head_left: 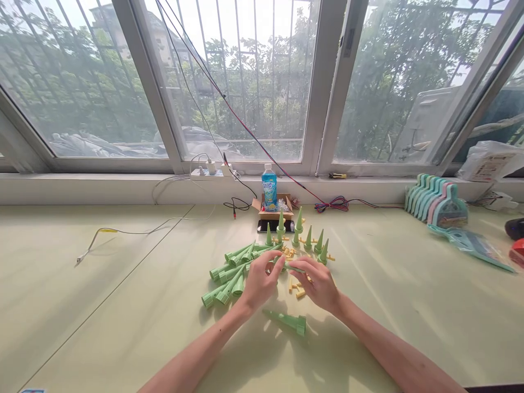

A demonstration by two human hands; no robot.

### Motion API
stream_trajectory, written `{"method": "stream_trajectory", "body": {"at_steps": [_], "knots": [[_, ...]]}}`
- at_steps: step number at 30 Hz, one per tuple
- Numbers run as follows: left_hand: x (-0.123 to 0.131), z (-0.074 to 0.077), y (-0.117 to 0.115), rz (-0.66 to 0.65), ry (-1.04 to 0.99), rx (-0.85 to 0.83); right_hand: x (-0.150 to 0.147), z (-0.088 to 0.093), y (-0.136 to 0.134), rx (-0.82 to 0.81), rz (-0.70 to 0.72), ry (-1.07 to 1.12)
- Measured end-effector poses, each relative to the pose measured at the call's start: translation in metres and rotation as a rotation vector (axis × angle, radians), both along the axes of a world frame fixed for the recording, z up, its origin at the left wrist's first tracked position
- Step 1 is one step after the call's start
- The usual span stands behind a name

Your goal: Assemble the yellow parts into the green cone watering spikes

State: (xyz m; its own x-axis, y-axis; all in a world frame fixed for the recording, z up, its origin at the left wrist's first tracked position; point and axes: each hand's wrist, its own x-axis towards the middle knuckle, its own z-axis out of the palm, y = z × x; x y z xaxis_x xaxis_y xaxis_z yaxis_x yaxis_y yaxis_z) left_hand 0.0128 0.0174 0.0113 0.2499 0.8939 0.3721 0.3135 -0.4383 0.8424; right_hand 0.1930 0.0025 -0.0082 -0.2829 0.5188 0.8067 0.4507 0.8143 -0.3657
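Note:
My left hand (262, 277) is closed in a pinch, thumb and forefinger meeting; whatever lies between them is hidden or too small to name. Close beside it, my right hand (319, 284) grips a green plastic spike (293, 268), mostly covered by the fingers. A pile of hollow green spikes (229, 274) lies left of my left hand. Small yellow plastic pieces (301, 293) are scattered under and between the hands. Beyond them, several green spikes (308, 238) stand point up, some with yellow pieces sticking out sideways. One loose green spike (289, 321) lies nearer me.
A blue-liquid bottle (269, 188) stands at a small cardboard box (282, 215), with a black phone (266, 226) before it. At the right are pastel hangers (436, 202) and a light-blue flat item (470, 248). A white cable (135, 231) crosses the left side; a power strip (213, 171) sits by the window.

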Motion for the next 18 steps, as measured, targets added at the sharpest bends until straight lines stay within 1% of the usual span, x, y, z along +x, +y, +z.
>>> {"method": "stream_trajectory", "body": {"at_steps": [4,7,9,12,13,15,18], "knots": [[0.000,-0.004,-0.001,0.011,0.053,0.113,0.002,0.006,-0.003,0.044,-0.044,0.061],[-0.002,-0.005,-0.001,0.003,0.098,0.233,0.007,0.010,-0.003,0.106,-0.133,0.121],[-0.004,-0.005,-0.002,-0.078,0.172,0.317,0.012,0.012,-0.001,0.161,-0.224,0.192],[-0.005,-0.004,-0.006,-0.281,0.339,0.454,0.025,0.014,0.007,0.236,-0.367,0.288],[-0.005,-0.005,-0.008,-0.328,0.390,0.478,0.030,0.014,0.011,0.251,-0.410,0.307],[-0.003,-0.006,-0.012,-0.403,0.459,0.487,0.039,0.015,0.016,0.256,-0.480,0.317],[0.000,-0.009,-0.015,-0.466,0.523,0.470,0.048,0.017,0.022,0.249,-0.581,0.315]]}}
